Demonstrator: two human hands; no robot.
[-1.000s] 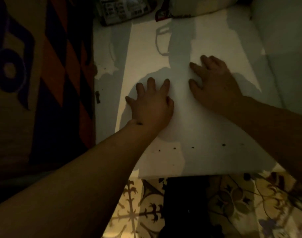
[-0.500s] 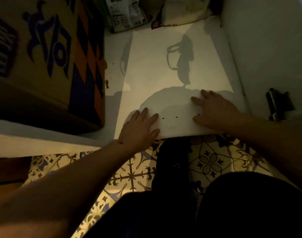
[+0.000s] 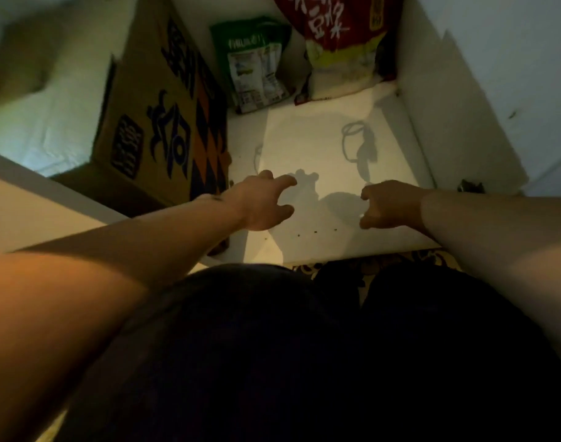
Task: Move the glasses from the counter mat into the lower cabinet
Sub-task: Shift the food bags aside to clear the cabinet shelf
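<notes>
No glasses and no counter mat are in view. I look down into the lower cabinet, whose floor is covered by a white liner sheet (image 3: 307, 148). My left hand (image 3: 266, 202) hovers over the sheet's front left part, fingers spread and slightly bent, holding nothing. My right hand (image 3: 387, 204) hovers over the front right part with its fingers loosely curled, also holding nothing. Both hands cast shadows on the sheet. A loop-shaped shadow (image 3: 352, 138) lies further back on it.
A printed cardboard box (image 3: 158, 122) fills the cabinet's left side. A green packet (image 3: 253, 65) and a red and white bag (image 3: 339, 43) stand at the back. The white side wall (image 3: 448, 106) and a hinge (image 3: 470, 186) are on the right. My dark-clothed knees fill the foreground.
Both hands have lifted off the liner sheet, where they lay flat, and their fingers have curled loosely. My head has pulled back, showing more of the cabinet.
</notes>
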